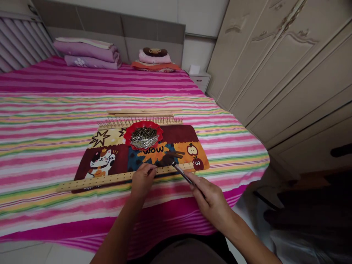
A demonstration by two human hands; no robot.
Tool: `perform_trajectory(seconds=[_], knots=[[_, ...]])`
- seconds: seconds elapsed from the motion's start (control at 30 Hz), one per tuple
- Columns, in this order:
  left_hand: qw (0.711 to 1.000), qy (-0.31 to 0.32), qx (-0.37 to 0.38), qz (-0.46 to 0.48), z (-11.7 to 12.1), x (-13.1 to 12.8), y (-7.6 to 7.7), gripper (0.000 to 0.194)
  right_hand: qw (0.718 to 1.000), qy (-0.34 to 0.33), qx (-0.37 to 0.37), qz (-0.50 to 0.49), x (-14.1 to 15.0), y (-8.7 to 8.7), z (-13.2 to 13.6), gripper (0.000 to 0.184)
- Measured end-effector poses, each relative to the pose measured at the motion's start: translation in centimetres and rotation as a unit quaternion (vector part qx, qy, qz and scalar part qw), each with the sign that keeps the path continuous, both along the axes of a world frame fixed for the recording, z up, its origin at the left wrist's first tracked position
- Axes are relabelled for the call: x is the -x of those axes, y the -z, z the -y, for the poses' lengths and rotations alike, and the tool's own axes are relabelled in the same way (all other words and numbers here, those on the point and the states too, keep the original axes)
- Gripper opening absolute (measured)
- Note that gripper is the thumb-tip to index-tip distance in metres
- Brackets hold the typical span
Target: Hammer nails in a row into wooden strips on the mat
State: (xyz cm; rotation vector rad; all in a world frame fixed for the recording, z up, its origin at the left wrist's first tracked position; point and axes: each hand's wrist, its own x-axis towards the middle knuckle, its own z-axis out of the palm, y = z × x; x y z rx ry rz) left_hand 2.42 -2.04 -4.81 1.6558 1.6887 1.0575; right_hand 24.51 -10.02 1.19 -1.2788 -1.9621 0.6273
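Observation:
My right hand (211,198) is wrapped round the handle of a claw hammer (183,172), whose dark head is over the wooden strip near its right part. My left hand (143,179) is closed in a pinch at the near side of that pale wooden strip (110,179), which has a row of dark holes or dots along it. What the left fingertips hold is too small to make out. Beyond the hands, a red scalloped bowl (128,135) is filled with loose nails (144,137). Both bowl and strip rest on a patterned mat (176,134).
Behind the bowl, a wooden strip (103,126) bristles with several upright nails. More bare wooden strips (143,111) lie farther back on the striped bedspread (49,146). Folded bedding (88,51) is stacked by the headboard (96,25). A wardrobe (261,66) stands at the right.

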Motion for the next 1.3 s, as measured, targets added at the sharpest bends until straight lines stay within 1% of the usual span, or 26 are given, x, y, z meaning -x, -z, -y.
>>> perform_trajectory(seconds=[0.1, 0.23, 0.3, 0.37, 0.43, 0.53, 0.6, 0.63, 0.7, 0.8, 0.87, 0.9, 1.0, 1.13, 1.2, 1.23, 1.27, 1.3], knots=[[1.000, 0.002, -0.007, -0.003, 0.0, 0.0, 0.2, 0.014, 0.998, -0.019, -0.025, 0.045, 0.8, -0.4, -1.1, 0.049], [1.000, 0.003, -0.013, -0.019, 0.0, -0.1, 0.3, 0.014, 0.992, -0.029, 0.012, 0.122, 1.6, 0.1, -1.8, 0.054], [1.000, 0.003, -0.012, -0.021, 0.0, -0.1, 0.2, 0.014, 0.990, -0.028, 0.024, 0.138, 1.6, 0.3, -1.6, 0.054], [1.000, 0.005, -0.010, -0.018, 0.0, -0.1, 0.1, 0.014, 0.990, -0.029, 0.029, 0.134, 1.3, 0.1, -1.0, 0.052], [1.000, 0.008, -0.004, -0.016, 0.0, -0.2, 0.0, 0.014, 0.993, -0.038, 0.040, 0.106, 0.7, -0.3, 0.0, 0.050], [1.000, 0.013, 0.008, -0.012, 0.1, -0.1, -0.1, 0.015, 0.992, -0.066, 0.099, 0.044, -0.4, -0.5, 1.6, 0.048], [1.000, 0.008, 0.015, -0.013, -0.1, 0.4, -0.2, 0.017, 0.985, -0.085, 0.150, 0.013, -1.1, 0.5, 2.6, 0.048], [1.000, 0.001, 0.016, -0.018, -0.2, 0.7, -0.3, 0.019, 0.981, -0.090, 0.170, 0.003, -1.4, 1.4, 3.0, 0.047], [0.998, -0.027, 0.011, -0.047, -0.9, 1.6, -0.7, 0.022, 0.977, -0.087, 0.193, -0.016, -2.0, 3.8, 3.6, 0.046], [0.984, -0.071, 0.017, -0.164, -2.3, 2.7, -1.5, 0.019, 0.975, -0.049, 0.213, -0.036, -2.7, 7.8, 4.3, 0.040], [0.964, -0.068, 0.055, -0.249, -3.3, 2.8, -1.8, 0.022, 0.974, -0.025, 0.219, -0.051, -2.9, 9.6, 4.5, 0.039], [0.955, -0.059, 0.082, -0.278, -3.7, 2.7, -1.9, 0.023, 0.973, -0.019, 0.222, -0.058, -2.9, 10.2, 4.5, 0.038], [0.937, -0.038, 0.152, -0.311, -4.8, 1.9, -2.0, 0.020, 0.970, -0.019, 0.232, -0.069, -3.0, 10.9, 4.4, 0.036], [0.932, -0.013, 0.187, -0.310, -5.7, 1.5, -2.2, 0.014, 0.972, -0.013, 0.225, -0.066, -3.0, 10.9, 4.2, 0.036], [0.942, -0.017, 0.183, -0.282, -5.8, 1.6, -2.5, 0.015, 0.973, -0.014, 0.220, -0.066, -3.0, 11.0, 4.3, 0.036], [0.952, -0.029, 0.173, -0.252, -5.8, 1.7, -2.7, 0.015, 0.973, -0.018, 0.219, -0.066, -3.0, 11.0, 4.3, 0.036], [0.964, -0.043, 0.162, -0.207, -5.6, 1.9, -3.0, 0.015, 0.973, -0.021, 0.218, -0.066, -3.0, 11.0, 4.3, 0.036], [0.976, -0.059, 0.152, -0.142, -5.4, 2.0, -3.2, 0.014, 0.974, -0.023, 0.217, -0.067, -3.0, 11.0, 4.3, 0.036]])
